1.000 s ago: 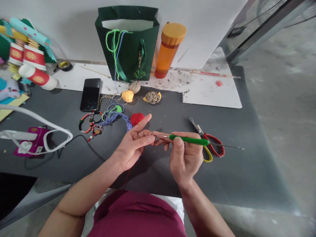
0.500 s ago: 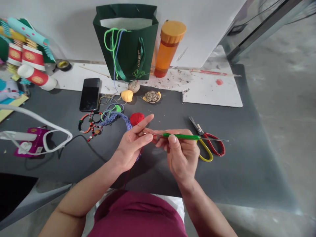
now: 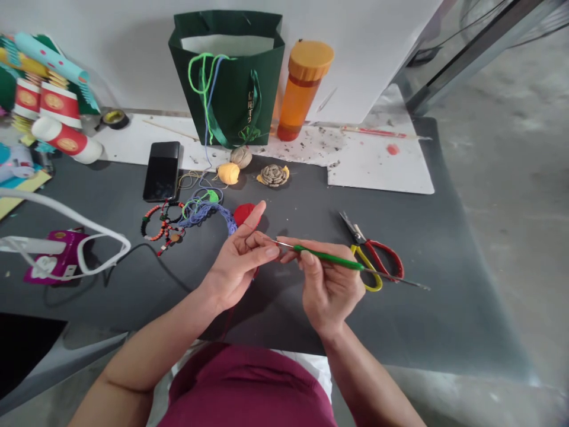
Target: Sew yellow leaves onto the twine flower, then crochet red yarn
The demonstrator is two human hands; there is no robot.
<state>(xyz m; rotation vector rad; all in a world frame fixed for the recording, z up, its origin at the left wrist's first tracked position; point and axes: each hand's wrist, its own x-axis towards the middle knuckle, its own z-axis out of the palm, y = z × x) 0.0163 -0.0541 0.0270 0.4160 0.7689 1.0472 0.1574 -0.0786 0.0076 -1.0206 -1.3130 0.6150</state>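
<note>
My right hand [image 3: 331, 284] pinches a crochet hook with a green handle [image 3: 329, 257], its metal tip pointing left at my left fingers. My left hand [image 3: 240, 261] is raised over the dark table [image 3: 444, 308], thumb and fingers pinched together with the index finger stretched up. A thin red yarn runs down from that hand towards my lap. Just behind the left index finger lies a red yarn ball [image 3: 244, 212], partly hidden by it.
Red and yellow scissors [image 3: 377, 261] lie right of my right hand. Behind are blue and green cords [image 3: 207, 210], beaded bracelets [image 3: 162, 224], a phone [image 3: 162, 170], small yarn balls [image 3: 229, 172], a woven rosette [image 3: 274, 175], a green bag [image 3: 229, 77], an orange bottle [image 3: 304, 89], paper cups [image 3: 53, 118].
The hook has tilted so its far end drops to the right, and its tip has drawn closer to my left fingers. My left index finger has shifted slightly left over the red ball.
</note>
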